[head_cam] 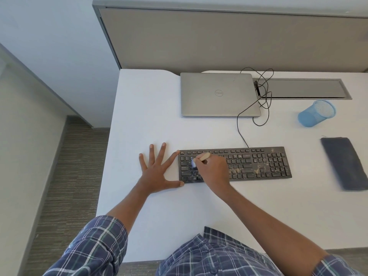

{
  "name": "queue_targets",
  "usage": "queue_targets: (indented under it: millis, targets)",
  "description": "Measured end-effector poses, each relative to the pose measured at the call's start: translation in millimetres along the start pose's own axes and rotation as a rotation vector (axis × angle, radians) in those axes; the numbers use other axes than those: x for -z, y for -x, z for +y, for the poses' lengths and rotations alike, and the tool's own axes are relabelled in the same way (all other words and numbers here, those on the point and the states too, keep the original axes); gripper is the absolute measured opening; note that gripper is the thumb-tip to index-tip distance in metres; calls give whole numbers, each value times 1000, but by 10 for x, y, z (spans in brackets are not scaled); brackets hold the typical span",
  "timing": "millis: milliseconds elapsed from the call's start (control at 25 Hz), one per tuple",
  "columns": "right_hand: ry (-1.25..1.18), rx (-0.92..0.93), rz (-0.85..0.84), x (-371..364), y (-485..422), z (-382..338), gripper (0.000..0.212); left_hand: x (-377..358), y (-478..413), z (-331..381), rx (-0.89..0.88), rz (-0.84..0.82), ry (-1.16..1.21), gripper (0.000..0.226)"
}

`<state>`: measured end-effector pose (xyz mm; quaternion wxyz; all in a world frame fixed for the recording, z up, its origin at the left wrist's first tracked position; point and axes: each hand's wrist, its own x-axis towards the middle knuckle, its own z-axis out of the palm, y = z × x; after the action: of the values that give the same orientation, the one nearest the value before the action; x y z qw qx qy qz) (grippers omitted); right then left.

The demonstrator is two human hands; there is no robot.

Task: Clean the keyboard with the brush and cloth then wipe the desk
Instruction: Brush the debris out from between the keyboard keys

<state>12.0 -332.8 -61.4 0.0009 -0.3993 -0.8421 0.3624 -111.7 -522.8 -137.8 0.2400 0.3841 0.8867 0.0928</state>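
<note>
Crumbs speckle the black keyboard's right half, mostly.

A plaid shirt is worn — blue, crossed with white and green lines; sleeves are cuffed near the elbows.

Found keyboard on desk, laptop behind it, cup right of laptop, cloth right of keyboard, nearer than cup.

Keyboard: black, flat, debris-speckled right half. Brush: wooden handle, bristles on left keys. Cloth: dark, folded, keyboard's 3 o'clock.
</note>
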Motion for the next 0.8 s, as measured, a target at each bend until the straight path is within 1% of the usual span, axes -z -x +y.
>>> queue_targets:
  millis: [120, 200, 240, 400, 560, 680, 800]
  targets:
    - [64, -27, -86, 37, 57, 35, 24, -7, -1, -5, 5, -1, -3, 124]
    - [53, -16, -95, 74, 61, -7, 31, -6, 0, -5, 3, -6, 0, 124]
    - [21, -4, -92, 73, 53, -43, 31, 0, 2, -5, 0, -10, 1, 124]
    - [-146, 57, -73, -60, 56, -239, 17, 20, 12, 2, -9, -9, 9, 122]
    - [-39, 102, -104, -254, 117, -237, 13, 9, 9, -4, -15, 7, 15, 123]
    - [28, 61, -84, -219, 128, -132, 11, 6, 6, -12, -14, 7, 6, 123]
    - [114, 40, -64, -75, 123, -35, 15, 2, 2, -15, -7, -3, -3, 123]
